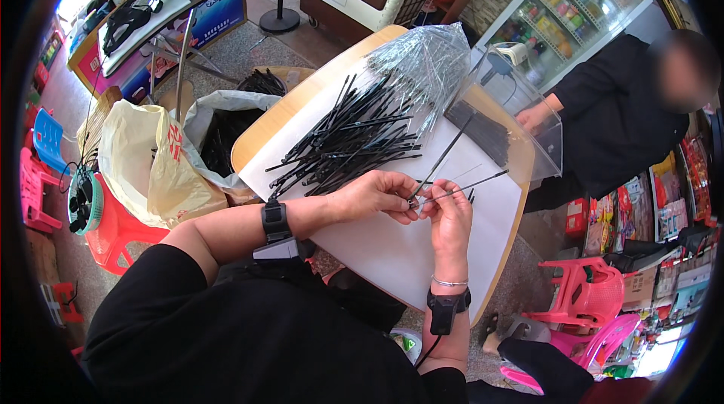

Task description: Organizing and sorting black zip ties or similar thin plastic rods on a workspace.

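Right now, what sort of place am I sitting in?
Probably a small shop used for piecework: a glass-door drinks fridge, packaged goods on racks, and a table piled with thin black sticks and clear sleeves.

The right hand (451,215) and left hand (377,194) meet over the worktop (392,253), and their fingertips cover the near ends of the thin black sticks (452,170) pinched there, so the grip cannot be made out. Beyond the worktop, a clear plastic sheet (520,110) partly veils another person's hand (534,115). The clear sleeves (430,65) blur into one glinting heap.
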The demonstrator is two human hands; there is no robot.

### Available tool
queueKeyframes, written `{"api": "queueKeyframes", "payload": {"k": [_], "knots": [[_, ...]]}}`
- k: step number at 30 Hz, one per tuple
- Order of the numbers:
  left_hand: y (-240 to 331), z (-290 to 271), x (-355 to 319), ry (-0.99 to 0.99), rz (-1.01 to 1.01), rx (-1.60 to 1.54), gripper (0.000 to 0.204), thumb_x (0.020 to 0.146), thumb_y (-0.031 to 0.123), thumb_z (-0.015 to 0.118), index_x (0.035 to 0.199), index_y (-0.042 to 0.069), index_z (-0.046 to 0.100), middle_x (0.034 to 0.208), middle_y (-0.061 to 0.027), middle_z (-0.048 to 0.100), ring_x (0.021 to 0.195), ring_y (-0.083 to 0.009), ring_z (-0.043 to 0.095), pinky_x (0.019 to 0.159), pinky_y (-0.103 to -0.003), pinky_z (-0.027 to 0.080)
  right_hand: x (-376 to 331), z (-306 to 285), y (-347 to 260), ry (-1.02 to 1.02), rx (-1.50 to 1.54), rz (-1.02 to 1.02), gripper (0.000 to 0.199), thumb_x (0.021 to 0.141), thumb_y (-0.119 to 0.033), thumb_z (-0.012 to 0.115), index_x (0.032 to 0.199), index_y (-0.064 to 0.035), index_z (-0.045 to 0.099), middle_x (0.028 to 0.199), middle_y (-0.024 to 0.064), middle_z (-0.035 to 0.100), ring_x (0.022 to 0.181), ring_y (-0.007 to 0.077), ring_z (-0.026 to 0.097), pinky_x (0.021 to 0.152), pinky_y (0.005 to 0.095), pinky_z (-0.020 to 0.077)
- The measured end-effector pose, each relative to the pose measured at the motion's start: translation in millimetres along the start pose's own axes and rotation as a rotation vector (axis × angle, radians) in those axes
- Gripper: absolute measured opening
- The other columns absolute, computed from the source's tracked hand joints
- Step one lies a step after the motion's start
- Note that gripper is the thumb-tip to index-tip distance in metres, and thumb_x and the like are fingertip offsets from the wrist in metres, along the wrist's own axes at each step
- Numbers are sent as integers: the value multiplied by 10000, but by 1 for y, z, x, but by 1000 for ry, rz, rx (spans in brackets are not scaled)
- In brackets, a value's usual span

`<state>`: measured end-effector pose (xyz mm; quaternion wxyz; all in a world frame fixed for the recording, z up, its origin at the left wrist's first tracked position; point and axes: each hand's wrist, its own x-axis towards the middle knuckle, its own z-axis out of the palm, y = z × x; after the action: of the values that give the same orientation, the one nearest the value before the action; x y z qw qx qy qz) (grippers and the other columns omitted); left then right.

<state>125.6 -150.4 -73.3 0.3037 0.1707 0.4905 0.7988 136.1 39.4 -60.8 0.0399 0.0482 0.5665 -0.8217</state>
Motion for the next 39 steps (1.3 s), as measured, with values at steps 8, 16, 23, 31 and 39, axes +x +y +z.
{"api": "queueKeyframes", "payload": {"k": [8,16,23,31,39], "knots": [[1,-1,0,-11,-13,18,249,921,-24,514,1168,-36,536,1021,-106,650,920,-162,657,849,-277,541,1,-2,1,-1,27,30,145,887,-79,606,1001,-8,550,805,97,640,570,108,562,505,244,483],[1,-1,0,-25,-24,9,269,918,-24,512,1187,-35,528,1029,-102,639,926,-170,655,848,-280,540,2,-3,1,-18,33,46,154,877,-81,619,999,-21,548,814,81,623,582,100,562,505,233,484],[-1,-1,0,-33,-12,24,263,917,-24,515,1179,-28,535,1024,-100,632,925,-169,653,847,-283,540,3,-4,0,3,13,59,167,870,-89,623,998,-16,545,797,81,618,576,102,553,499,232,480],[-2,-2,2,227,-35,126,126,919,99,577,950,-23,572,845,-84,631,732,-159,663,641,-278,562,-7,10,-1,-31,-310,-311,112,895,-75,570,984,-7,565,854,71,621,644,92,549,590,247,507],[-1,3,-2,243,17,246,163,905,145,609,923,-12,570,785,-36,600,690,-118,630,599,-248,528,-10,6,-8,-110,-257,-188,106,897,-73,554,963,3,585,844,53,612,680,120,601,657,264,527]]}}
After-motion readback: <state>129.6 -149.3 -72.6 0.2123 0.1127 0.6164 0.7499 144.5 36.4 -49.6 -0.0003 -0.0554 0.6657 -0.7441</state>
